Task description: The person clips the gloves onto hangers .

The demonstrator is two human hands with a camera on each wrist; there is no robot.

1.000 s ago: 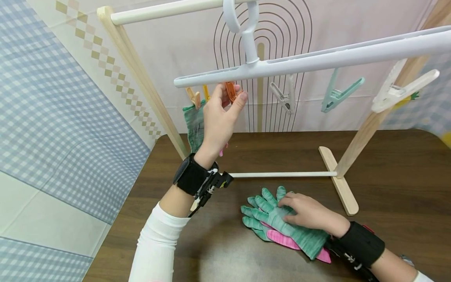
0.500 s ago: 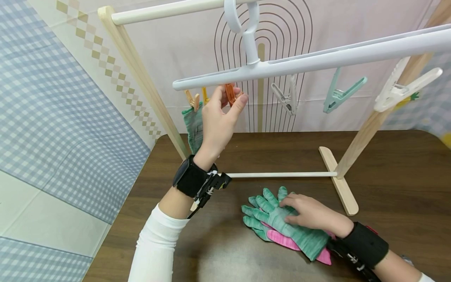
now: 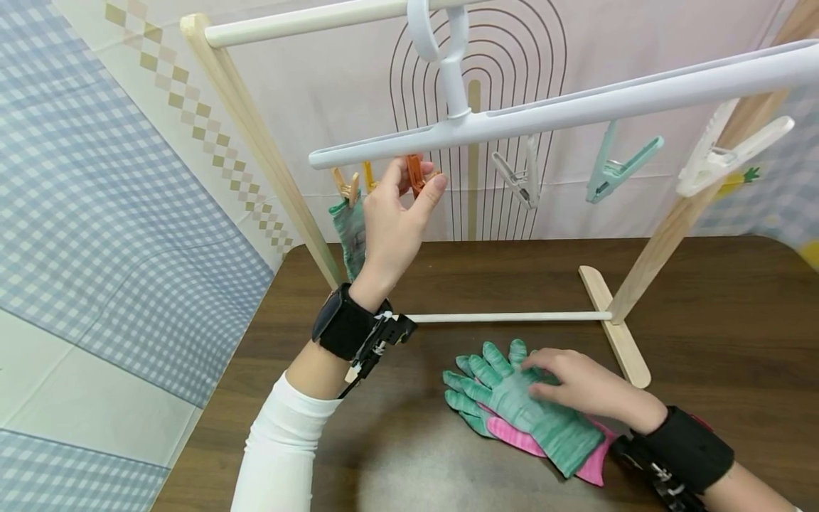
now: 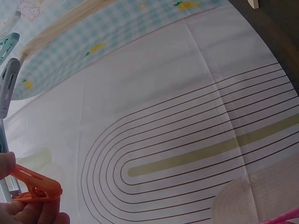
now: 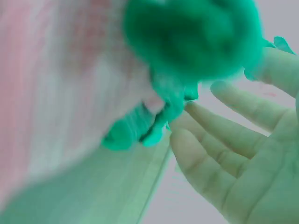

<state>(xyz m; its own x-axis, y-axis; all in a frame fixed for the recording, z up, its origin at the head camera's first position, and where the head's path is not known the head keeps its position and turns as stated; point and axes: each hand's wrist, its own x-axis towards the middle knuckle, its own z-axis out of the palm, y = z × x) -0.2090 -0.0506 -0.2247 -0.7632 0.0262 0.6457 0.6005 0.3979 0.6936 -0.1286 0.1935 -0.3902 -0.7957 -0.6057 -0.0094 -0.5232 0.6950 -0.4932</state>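
My left hand (image 3: 393, 220) is raised under the left part of the white hanger (image 3: 486, 124). Its thumb and fingers pinch an orange clothespin (image 3: 415, 176); in the left wrist view the clothespin (image 4: 41, 186) lies between thumb and fingers. Down on the table, green-and-pink gloves (image 3: 531, 409) lie in a pile. My right hand (image 3: 585, 384) is over the top glove, its fingers loosely extended and not gripping it. The right wrist view shows these fingers spread beside blurred green glove fabric (image 5: 196, 37); whether they touch it, I cannot tell.
A tan clothespin (image 3: 346, 186) and a yellow clothespin (image 3: 369, 176) hang left, near a green fabric piece (image 3: 350, 231). Grey (image 3: 521, 178), mint (image 3: 617, 171) and white (image 3: 723, 160) clothespins hang right. A wooden stand (image 3: 630, 299) with a white lower bar (image 3: 499, 317) spans the table.
The right hand has drawn back to the right, and the gloves have shifted slightly right with it. The left hand, still pinching the orange clothespin, and the hanger's left end have moved slightly left and down.
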